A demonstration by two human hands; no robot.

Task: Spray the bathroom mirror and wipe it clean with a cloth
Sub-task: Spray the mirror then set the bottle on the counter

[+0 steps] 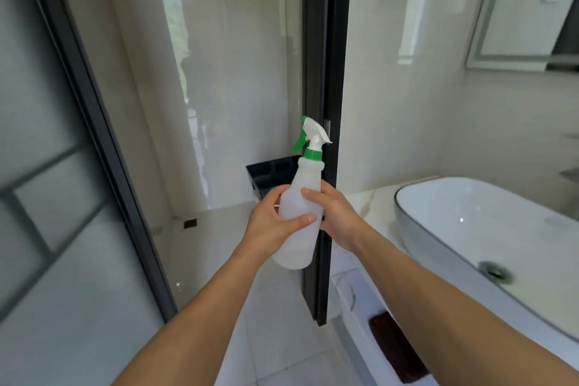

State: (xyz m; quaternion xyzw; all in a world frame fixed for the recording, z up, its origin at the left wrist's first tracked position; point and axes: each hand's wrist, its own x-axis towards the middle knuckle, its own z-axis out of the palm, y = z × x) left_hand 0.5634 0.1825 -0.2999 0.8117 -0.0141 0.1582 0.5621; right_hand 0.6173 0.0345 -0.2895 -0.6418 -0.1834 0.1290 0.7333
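Observation:
A translucent white spray bottle (300, 197) with a green and white trigger head is held upright in front of me, its nozzle pointing left. My left hand (272, 222) grips the bottle's body from the left, thumb across the front. My right hand (335, 213) holds it from the right, fingers curled round the back. The bathroom mirror (529, 9) hangs on the wall at the upper right, above the basin. No cloth shows in view.
A white oval basin (438, 197) with a dark rim sits on the counter at the right. A black door frame (326, 72) stands just behind the bottle. A dark bin (269, 172) sits on the floor beyond. A frosted glass door (47, 166) fills the left.

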